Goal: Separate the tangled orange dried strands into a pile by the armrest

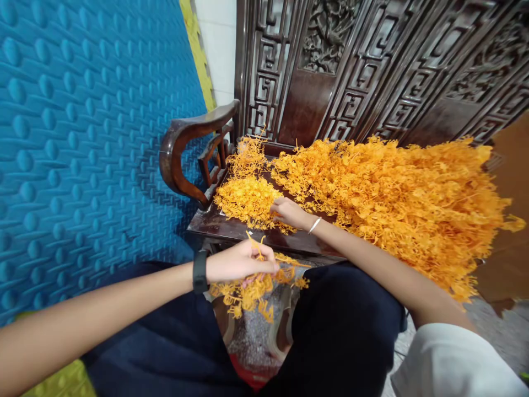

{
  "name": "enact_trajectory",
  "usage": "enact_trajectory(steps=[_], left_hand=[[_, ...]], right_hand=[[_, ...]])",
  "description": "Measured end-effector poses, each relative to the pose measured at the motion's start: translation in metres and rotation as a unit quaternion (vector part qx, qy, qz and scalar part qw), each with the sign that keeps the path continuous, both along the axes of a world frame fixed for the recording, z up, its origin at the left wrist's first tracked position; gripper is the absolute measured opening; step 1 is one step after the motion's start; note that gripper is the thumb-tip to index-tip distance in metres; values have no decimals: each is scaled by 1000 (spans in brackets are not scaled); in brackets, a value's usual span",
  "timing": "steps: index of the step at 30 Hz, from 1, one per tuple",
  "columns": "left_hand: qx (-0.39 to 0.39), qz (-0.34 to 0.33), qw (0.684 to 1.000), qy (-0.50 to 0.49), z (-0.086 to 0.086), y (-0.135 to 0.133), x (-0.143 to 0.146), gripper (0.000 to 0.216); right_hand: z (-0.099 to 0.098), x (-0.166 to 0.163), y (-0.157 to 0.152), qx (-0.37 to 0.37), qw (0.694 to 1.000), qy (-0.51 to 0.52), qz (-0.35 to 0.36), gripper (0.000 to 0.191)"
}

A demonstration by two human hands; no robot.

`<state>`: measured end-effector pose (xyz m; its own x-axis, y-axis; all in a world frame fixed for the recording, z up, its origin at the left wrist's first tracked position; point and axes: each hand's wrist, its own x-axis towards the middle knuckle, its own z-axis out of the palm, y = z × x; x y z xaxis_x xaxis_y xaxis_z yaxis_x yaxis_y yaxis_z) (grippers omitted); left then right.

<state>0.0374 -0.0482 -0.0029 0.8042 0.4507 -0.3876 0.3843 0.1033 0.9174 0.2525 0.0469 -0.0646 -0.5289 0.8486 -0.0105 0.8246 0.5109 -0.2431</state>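
Note:
My left hand [243, 260], with a dark band at the wrist, is closed around a bunch of orange plastic sprigs [248, 295] that dangle over the gap between my knees. My right hand [291, 214], wearing a thin pale bracelet, reaches to the right edge of a small orange pile [248, 201] on the wooden bench seat. Its fingers are curled and partly hidden, so I cannot make out what they pinch. A much larger heap of orange sprigs [397, 193] covers the right part of the seat, behind and beside my right forearm.
The dark bench [231, 229] has a curved armrest [177, 149] at its left end and a carved backrest [308, 105] behind the piles. Blue textured matting [82, 138] with a yellow edge lies to the left. Brown cardboard [508, 220] stands at the far right.

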Motion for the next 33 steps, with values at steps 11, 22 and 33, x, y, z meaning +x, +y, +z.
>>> enact_trajectory(steps=[11,22,33], left_hand=[[-78,119,980,-139,22,22,-10,25],[-63,-56,995,45,16,15,-11,27],[420,-311,822,226,-1,-6,-3,25]], right_hand=[[-2,0,3,82,990,-95,64,14],[51,0,-17,54,962,267,-30,12],[13,7,-11,224,962,152,5,14]])
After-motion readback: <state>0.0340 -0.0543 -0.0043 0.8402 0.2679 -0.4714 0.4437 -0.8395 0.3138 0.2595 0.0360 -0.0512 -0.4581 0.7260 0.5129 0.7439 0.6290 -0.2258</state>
